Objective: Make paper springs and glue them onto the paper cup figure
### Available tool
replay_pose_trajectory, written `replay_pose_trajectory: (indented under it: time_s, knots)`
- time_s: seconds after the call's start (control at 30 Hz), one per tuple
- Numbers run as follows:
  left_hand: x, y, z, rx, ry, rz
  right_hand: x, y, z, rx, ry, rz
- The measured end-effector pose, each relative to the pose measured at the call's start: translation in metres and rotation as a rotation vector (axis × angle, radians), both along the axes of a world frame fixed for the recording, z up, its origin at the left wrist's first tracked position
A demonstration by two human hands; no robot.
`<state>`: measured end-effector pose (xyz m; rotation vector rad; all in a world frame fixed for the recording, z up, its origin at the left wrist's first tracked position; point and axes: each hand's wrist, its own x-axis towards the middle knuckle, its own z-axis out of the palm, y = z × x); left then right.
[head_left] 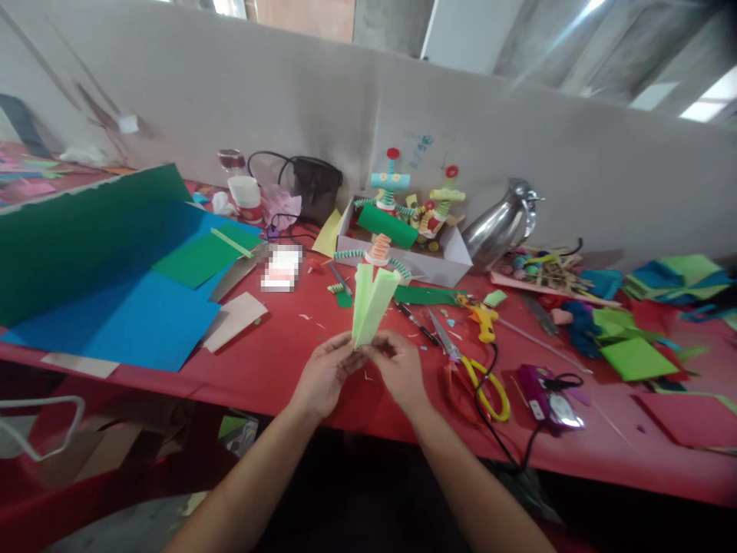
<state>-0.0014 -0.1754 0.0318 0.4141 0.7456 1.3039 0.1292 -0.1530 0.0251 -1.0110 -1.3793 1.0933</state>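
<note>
Both hands pinch the lower end of a folded light green paper strip (374, 307), which stands up in a narrow V above the red table. My left hand (325, 376) closes on it from the left, and my right hand (398, 370) from the right; their fingertips nearly meet at its base. Just behind the paper is a small paper figure (378, 252) with an orange pleated top and green-and-white pleated arms. To the right lie scissors with yellow handles (487, 388), a black pen (418, 322) and a yellow glue gun (484, 322).
A white box (441, 269) holding paper figures stands at the back, beside a metal jug (498, 223). Blue paper sheets (132, 322) and green ones spread over the left. A purple power strip (550, 395) with a cable lies right. Paper scraps (639, 357) cover the far right.
</note>
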Motion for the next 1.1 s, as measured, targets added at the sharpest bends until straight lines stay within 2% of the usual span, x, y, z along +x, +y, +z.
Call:
replay_pose_trajectory:
  time_s: [0.17, 0.3, 0.5, 0.8, 0.93, 1.1]
  knots:
    - [0.002, -0.009, -0.001, 0.05, 0.061, 0.001, 0.0, -0.006, 0.002, -0.105, 0.114, -0.001]
    - [0.005, -0.013, -0.002, 0.137, 0.148, -0.006, 0.001, -0.009, 0.004, -0.091, 0.126, -0.012]
    - [0.007, -0.016, -0.004, 0.178, 0.213, 0.031, -0.002, -0.012, 0.002, 0.028, 0.004, -0.089]
    - [0.007, -0.012, 0.0, 0.143, 0.093, 0.125, -0.014, -0.023, 0.001, 0.215, -0.094, -0.135]
    - [0.004, -0.011, 0.001, 0.136, 0.107, 0.121, -0.013, -0.027, 0.01, 0.186, -0.125, -0.102]
    - [-0.005, -0.009, -0.007, 0.152, 0.267, 0.087, -0.001, -0.026, 0.034, 0.178, -0.262, 0.024]
